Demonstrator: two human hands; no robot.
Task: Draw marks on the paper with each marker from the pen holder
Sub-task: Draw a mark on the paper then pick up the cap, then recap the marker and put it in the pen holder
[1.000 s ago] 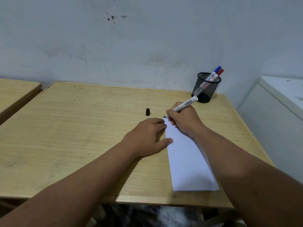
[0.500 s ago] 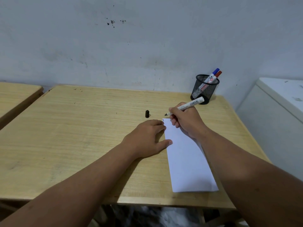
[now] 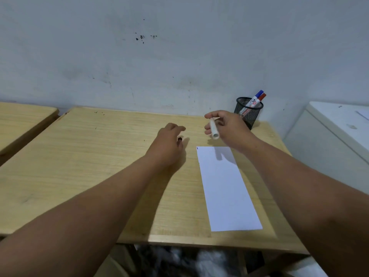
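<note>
A white strip of paper (image 3: 225,188) lies on the wooden desk (image 3: 89,166), with a small black mark at its far left corner. My right hand (image 3: 229,128) is raised above the paper's far end and grips a white marker (image 3: 214,128), whose butt end points toward me. My left hand (image 3: 169,140) is on the desk left of the paper, its fingers around the small black cap (image 3: 180,139); whether it grips the cap I cannot tell. A black mesh pen holder (image 3: 249,112) at the back right holds a blue-capped and a red-capped marker (image 3: 257,98).
A second wooden desk (image 3: 22,120) stands at the left with a gap between. A white cabinet (image 3: 329,136) stands right of the desk. A stained wall runs close behind the desk. Blurred clutter lies under the near edge.
My right hand lifted the marker off the paper and turned it, leaving a small black mark at the corner. My left hand left the paper and moved forward onto the black cap.
</note>
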